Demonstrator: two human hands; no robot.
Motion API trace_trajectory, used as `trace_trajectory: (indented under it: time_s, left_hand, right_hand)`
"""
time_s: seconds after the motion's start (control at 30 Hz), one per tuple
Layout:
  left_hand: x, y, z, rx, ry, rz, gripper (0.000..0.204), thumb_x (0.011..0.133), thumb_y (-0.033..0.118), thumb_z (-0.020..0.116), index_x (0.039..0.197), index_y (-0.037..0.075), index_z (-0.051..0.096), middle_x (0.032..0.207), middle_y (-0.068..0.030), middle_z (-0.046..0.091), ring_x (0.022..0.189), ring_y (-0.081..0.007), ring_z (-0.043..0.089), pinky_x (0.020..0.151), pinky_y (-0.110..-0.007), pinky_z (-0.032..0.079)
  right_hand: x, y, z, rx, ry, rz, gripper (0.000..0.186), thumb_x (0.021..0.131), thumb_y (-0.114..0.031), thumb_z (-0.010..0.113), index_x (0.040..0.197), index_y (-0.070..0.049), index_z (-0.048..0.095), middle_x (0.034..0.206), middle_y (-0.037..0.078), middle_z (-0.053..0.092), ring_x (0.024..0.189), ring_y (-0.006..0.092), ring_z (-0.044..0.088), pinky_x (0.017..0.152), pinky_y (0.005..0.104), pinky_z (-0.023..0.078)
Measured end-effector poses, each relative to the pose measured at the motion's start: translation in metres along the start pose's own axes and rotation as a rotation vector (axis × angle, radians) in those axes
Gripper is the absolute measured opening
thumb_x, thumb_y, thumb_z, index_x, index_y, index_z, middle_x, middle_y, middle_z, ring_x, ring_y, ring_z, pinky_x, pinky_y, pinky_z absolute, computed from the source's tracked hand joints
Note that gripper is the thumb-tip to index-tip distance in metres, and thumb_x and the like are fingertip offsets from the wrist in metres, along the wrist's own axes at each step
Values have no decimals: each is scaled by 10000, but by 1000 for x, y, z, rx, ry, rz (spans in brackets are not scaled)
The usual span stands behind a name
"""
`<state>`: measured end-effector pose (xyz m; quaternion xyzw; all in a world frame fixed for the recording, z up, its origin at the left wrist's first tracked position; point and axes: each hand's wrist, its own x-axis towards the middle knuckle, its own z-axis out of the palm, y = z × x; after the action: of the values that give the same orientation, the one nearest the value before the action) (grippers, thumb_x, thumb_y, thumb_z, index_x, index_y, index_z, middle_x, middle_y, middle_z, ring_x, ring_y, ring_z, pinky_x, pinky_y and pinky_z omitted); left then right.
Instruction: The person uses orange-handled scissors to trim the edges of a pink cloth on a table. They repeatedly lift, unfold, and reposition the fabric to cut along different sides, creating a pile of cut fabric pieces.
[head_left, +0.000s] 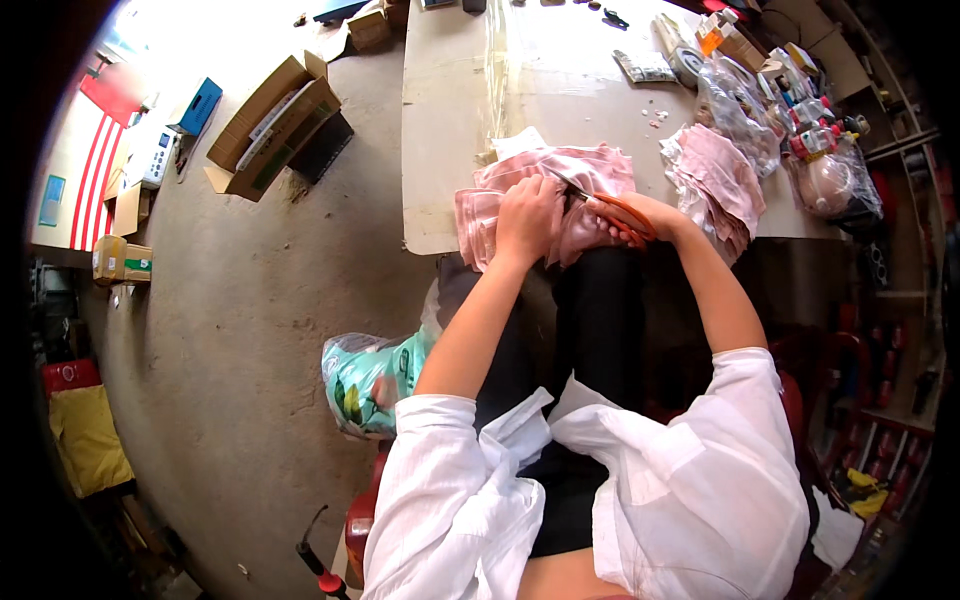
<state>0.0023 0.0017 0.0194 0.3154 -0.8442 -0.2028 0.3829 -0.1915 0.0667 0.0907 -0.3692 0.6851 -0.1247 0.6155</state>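
Observation:
Pink satiny fabric (600, 165) lies in folds at the table's near edge, partly hanging over it toward my knees. My left hand (528, 215) is closed on a fold of it, fingertips pinched near the top. In my right hand (640, 218) is a pair of scissors (628, 212) with orange handles. The blades point left into the cloth, close to my left fingers; how far they are apart is hard to see. A second pile of pink and white fabric (715, 185) sits to the right of my right hand.
Plastic bags and bottles (810, 125) crowd the right end of the pale table (440, 130). An opened cardboard box (275, 125) stands to the left. Beside my left leg is a green plastic bag (375, 385). A red-handled tool (325, 575) is at lower left.

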Motion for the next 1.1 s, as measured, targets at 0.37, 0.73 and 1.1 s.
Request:
trace_trajectory:
  time_s: [0.37,0.73,1.1]
  left_hand:
    - [3,4,-5,24,51,-38,125,744,67,590,859,56,543,798,-86,520,800,-274,541,704,-388,430]
    - [25,2,-15,219,143,67,109,756,82,592,864,94,587,761,-54,508,758,-245,544,673,-371,421]
    - [19,-11,-24,72,45,40,209,757,58,601,963,70,633,779,-60,521,761,-246,546,687,-360,435]
  right_hand:
    - [-21,5,26,515,-71,-32,299,894,-435,587,886,-141,540,672,-86,433,475,5,377,397,138,300]
    - [-22,1,76,1121,-352,-111,617,829,-695,454,949,-91,488,800,-9,452,666,100,440,535,221,343]
    - [9,-4,118,991,35,-239,551,890,-627,438,958,-82,489,777,-2,452,629,98,464,524,229,417]
